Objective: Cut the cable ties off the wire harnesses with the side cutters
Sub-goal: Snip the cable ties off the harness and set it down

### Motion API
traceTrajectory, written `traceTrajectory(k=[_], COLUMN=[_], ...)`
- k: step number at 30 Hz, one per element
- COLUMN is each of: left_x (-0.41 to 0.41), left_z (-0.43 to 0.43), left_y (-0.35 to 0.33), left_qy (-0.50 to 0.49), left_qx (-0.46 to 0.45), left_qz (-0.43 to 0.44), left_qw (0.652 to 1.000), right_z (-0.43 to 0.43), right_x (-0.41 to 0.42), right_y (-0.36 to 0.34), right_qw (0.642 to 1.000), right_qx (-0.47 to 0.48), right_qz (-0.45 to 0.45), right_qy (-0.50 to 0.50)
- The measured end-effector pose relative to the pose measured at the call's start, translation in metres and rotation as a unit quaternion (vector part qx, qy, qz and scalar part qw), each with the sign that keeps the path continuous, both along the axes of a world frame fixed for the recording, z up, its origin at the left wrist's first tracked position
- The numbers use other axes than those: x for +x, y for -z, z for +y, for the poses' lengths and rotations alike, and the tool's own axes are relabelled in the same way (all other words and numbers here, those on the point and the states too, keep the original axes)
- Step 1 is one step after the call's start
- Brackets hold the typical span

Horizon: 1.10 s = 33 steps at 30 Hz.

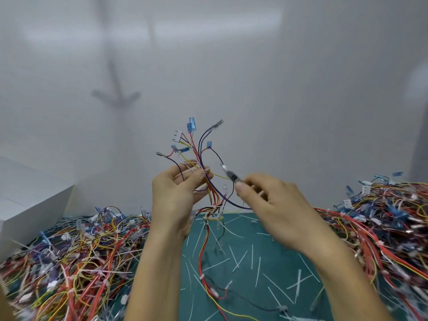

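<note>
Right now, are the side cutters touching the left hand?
Apart. The head view shows a clear gap between the tip of the side cutters, held in the right hand, and the left hand, which grips the wire harness.

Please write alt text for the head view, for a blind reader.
The left hand holds a wire harness upright over a green mat, while the right hand points side cutters at its wires. Harness piles lie on both sides; cut cable ties litter the mat.
</note>
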State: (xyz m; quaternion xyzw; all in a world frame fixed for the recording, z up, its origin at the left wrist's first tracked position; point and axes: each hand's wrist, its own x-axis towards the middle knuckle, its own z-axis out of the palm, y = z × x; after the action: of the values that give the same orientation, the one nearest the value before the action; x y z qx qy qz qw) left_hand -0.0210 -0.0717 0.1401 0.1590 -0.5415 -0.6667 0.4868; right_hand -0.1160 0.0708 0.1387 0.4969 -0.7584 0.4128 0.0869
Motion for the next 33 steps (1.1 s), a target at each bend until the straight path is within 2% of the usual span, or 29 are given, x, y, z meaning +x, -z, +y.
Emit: traceTrajectory(k=[4, 11, 33], left_x=[-0.0010, -0.0058, -0.0002], left_z=[0.0059, 0.0103, 0.0068], left_y=[-0.0006, -0.0001, 0.0000], left_qy=[0.018, 0.013, 0.024], left_qx=[-0.031, -0.056, -0.112], left_qz=[0.000, 0.002, -0.024], left_qw=[0.999, 0.998, 0.993], right_z=[-0.0094, -0.0108, -0.0068], right_x=[0.0038, 0.0018, 0.0068], right_y=[0.0082, 0.0077, 0.0036], right_qw=[0.999, 0.997, 0.995], right_qx=[0.037, 0.027, 0.067], right_qz=[-0.020, -0.068, -0.068], right_qy=[0.002, 0.009, 0.030])
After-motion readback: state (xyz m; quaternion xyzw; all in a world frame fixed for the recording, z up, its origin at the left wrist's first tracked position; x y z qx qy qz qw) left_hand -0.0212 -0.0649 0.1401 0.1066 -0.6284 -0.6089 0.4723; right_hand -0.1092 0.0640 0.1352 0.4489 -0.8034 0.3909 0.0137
